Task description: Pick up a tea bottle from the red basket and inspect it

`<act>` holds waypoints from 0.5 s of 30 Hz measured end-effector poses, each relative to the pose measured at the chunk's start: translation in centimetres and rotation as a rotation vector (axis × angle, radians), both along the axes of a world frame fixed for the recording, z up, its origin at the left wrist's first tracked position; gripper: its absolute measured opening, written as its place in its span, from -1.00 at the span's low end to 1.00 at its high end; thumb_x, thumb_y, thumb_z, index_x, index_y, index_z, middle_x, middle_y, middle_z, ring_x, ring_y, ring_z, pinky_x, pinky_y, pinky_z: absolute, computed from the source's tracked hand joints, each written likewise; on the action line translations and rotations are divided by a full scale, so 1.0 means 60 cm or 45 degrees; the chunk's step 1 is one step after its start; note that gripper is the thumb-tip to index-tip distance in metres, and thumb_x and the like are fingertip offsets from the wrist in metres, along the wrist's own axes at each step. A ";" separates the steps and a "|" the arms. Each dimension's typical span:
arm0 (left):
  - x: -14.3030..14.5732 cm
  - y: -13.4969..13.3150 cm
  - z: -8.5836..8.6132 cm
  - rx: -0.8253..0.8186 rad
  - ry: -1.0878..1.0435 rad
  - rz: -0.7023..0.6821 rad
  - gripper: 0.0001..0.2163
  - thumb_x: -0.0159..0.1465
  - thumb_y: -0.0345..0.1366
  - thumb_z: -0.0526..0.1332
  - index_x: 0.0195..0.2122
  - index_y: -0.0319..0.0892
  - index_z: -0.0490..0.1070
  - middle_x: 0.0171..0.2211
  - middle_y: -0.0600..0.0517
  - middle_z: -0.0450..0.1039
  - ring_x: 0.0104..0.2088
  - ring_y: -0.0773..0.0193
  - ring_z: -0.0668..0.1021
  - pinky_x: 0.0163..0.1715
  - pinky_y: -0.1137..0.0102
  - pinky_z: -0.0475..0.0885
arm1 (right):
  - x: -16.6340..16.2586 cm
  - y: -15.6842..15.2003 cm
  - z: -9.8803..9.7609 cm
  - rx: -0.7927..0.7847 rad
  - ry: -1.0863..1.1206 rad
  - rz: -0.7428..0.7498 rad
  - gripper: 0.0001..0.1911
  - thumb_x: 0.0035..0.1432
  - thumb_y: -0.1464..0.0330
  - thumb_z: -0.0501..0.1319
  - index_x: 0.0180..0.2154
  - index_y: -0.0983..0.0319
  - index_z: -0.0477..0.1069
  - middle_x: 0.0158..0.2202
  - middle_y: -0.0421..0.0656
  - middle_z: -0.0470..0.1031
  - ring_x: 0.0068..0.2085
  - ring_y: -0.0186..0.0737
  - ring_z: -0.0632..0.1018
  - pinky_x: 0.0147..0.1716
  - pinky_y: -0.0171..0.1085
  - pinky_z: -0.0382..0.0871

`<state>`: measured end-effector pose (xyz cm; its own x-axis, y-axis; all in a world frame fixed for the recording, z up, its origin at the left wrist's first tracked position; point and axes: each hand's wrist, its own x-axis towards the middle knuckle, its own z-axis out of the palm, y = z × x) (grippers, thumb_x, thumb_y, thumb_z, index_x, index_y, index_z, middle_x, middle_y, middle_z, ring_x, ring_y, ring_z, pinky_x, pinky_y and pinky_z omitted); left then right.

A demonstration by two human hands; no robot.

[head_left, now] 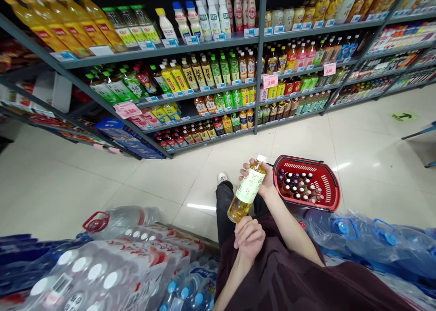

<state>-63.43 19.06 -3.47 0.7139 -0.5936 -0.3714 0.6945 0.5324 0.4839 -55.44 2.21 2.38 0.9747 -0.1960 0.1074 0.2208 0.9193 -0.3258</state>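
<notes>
Both hands meet one bottle (pixel 247 190): right hand (pixel 264 179) grasps its upper half, cap tilted up-right toward the basket (pixel 332 188), while left hand (pixel 249 239), loosely curled, sits just below its base.

You stand in a shop aisle on pale glossy floor tiles (pixel 357 142) that throw back streaks of ceiling light. Ahead of you runs grey metal shelving (pixel 260 74), its tiers packed with coloured drinks bottles and hung with pink price tags (pixel 270 80). A green floor arrow (pixel 403 116) lies far right. Shrink-wrapped water packs (pixel 112 265) crowd the near edge.
</notes>
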 end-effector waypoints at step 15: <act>-0.014 0.001 -0.027 -0.615 0.367 -0.164 -0.48 0.29 0.23 0.30 -0.53 -0.10 0.29 -0.86 0.29 -0.07 -0.72 0.41 -0.13 -0.72 0.49 -0.03 | 0.003 0.003 0.012 0.355 0.105 0.092 -0.71 0.19 0.12 0.27 -0.17 0.16 0.37 -0.37 -0.27 0.43 -0.39 -0.30 0.42 -0.33 -0.26 0.46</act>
<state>-64.26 19.11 -5.06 0.5348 -0.8197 -0.2052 0.8362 0.5484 -0.0113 -55.25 2.38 3.08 0.9904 -0.1369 -0.0209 0.1351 0.9882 -0.0724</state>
